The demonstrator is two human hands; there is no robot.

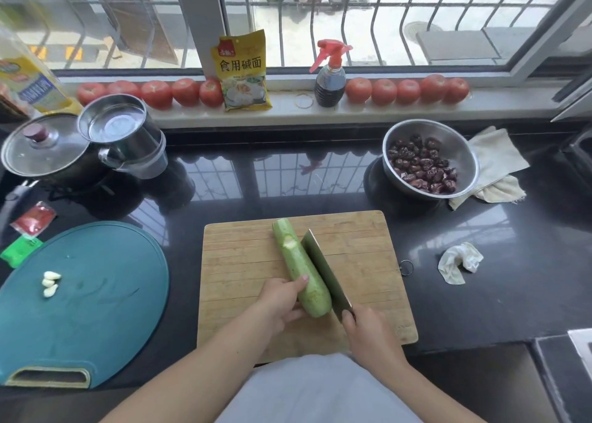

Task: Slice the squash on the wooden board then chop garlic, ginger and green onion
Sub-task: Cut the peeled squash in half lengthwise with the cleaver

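A long peeled pale-green squash (296,259) lies whole and diagonal on the wooden board (362,249). My left hand (282,301) grips its near end, thumb over the top. My right hand (365,333) grips the handle of a cleaver (323,269), whose blade stands on edge along the squash's right side, touching it. Three peeled garlic cloves (50,283) lie on the round teal cutting board (96,310) at the left. No ginger or green onion is in view.
A steel bowl of red dates (429,158) and a cloth (493,163) sit back right, a crumpled tissue (461,262) right of the board. A lidded pot (45,150) and steel cup (121,134) stand back left. Tomatoes (185,92), a yellow packet (243,70) and spray bottle (330,76) line the sill.
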